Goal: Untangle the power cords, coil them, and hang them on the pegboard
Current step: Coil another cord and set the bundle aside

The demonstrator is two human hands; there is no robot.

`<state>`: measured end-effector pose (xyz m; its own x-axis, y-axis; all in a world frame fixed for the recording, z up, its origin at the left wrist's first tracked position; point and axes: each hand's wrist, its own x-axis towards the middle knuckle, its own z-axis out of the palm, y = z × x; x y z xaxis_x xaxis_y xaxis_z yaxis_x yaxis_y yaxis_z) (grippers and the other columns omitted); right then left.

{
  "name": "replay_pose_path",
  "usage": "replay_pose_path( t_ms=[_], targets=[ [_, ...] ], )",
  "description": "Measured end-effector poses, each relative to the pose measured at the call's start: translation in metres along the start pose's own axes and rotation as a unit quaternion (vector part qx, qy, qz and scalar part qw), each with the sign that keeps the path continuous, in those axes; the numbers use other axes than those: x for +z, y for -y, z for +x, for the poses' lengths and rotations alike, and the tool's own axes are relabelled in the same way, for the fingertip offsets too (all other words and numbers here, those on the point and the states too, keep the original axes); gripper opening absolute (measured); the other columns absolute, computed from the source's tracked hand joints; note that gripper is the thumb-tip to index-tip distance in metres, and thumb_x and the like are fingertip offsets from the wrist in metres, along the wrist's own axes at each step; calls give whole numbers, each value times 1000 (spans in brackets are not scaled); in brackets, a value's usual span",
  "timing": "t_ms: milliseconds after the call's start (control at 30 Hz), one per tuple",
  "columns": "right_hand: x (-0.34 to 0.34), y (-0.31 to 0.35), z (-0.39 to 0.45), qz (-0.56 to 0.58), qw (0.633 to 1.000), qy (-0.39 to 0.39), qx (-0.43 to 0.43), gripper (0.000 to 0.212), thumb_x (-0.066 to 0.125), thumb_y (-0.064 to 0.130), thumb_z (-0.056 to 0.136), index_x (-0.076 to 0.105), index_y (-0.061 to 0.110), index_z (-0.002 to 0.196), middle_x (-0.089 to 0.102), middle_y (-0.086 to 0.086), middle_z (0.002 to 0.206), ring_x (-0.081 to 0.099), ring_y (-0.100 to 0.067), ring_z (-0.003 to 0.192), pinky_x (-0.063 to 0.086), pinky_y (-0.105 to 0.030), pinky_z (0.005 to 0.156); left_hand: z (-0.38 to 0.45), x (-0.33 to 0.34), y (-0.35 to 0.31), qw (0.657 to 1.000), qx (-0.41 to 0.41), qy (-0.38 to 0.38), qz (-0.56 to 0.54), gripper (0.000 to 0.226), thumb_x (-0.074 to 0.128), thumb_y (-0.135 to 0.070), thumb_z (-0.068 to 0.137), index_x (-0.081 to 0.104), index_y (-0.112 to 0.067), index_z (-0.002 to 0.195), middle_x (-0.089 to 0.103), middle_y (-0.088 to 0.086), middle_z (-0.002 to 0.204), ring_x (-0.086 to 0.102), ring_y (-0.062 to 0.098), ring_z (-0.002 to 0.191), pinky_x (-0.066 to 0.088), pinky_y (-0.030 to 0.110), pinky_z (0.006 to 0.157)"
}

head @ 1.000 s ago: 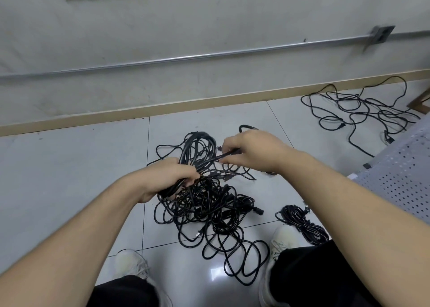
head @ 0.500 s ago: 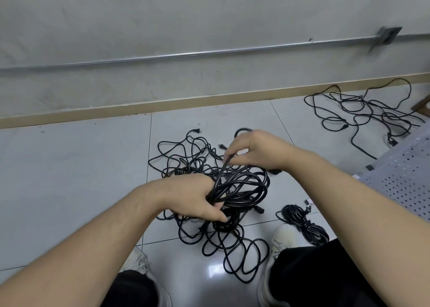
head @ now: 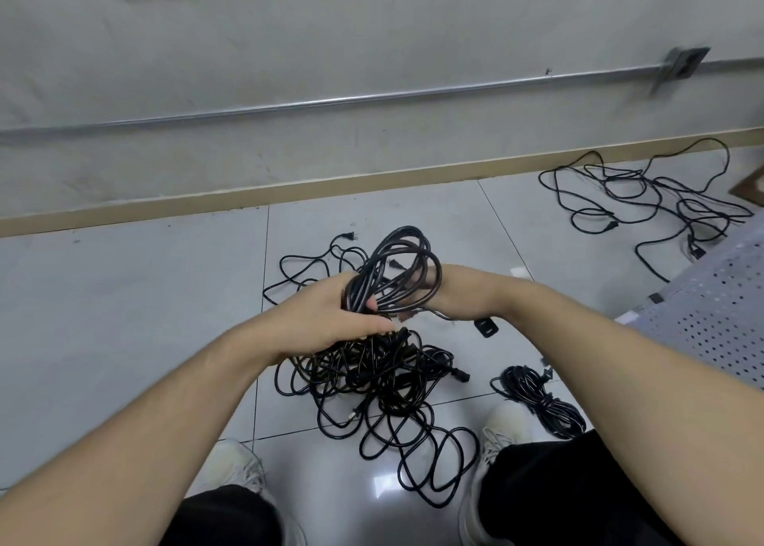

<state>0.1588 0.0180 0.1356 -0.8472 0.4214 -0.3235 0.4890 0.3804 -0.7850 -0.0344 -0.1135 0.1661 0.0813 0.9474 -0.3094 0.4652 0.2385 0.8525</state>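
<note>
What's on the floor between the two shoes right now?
In the head view, loose loops of the tangled cord pile trail down between the left shoe and right shoe, over bare floor tile.

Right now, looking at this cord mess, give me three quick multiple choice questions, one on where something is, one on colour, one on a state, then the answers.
1. Where does the small finished cord bundle lie?
A. on the floor by the person's right shoe
B. hung on the wall pipe
C. on the perforated panel

2. What colour are the cords in the floor tangle?
A. white
B. black
C. orange

3. What is the left hand doing?
A. resting flat on the floor
B. hanging idle, holding nothing
C. holding a coil of cord

Answers: 1 A, the bundle sits on the tile beside the right shoe. 2 B, every strand shows black. 3 C, its fingers curl round the loops, with the right hand at the same coil.
</note>
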Motion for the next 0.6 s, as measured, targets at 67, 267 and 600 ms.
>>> replay_pose_path(
  t_ms=[67, 267, 600],
  targets=[
    [3, 2, 3, 6, 1000, -12, 11, 13, 55, 26, 104, 67, 25, 103, 75, -8, 101, 64, -5, 84, 46, -12, 62, 1, -4, 4, 998, -22, -30, -56, 41, 82, -23, 87, 50, -21, 112, 75, -2, 81, 58, 5, 63, 42, 27, 62],
    [12, 5, 10, -29, 998, -56, -3, 15, 60, 44, 100, 66, 37, 88, 74, 7, 96, 67, -26, 100, 54, -43, 95, 6, -8, 10, 978, 31, -151, -139, 23, 67, -10, 98, 65, -24, 115, 77, -15, 87, 69, 2, 74, 49, 12, 66],
    [27, 11, 10, -77, 992, -37, 90, 32, 73, 50, 88, 51, 33, 106, 66, 3, 101, 58, -11, 78, 46, -27, 74, 17, -12, 12, 961, -26, -267, 62, 34, 54, -47, 102, 59, -24, 78, 59, -5, 69, 51, 13, 63, 37, 31, 59]
  ],
)
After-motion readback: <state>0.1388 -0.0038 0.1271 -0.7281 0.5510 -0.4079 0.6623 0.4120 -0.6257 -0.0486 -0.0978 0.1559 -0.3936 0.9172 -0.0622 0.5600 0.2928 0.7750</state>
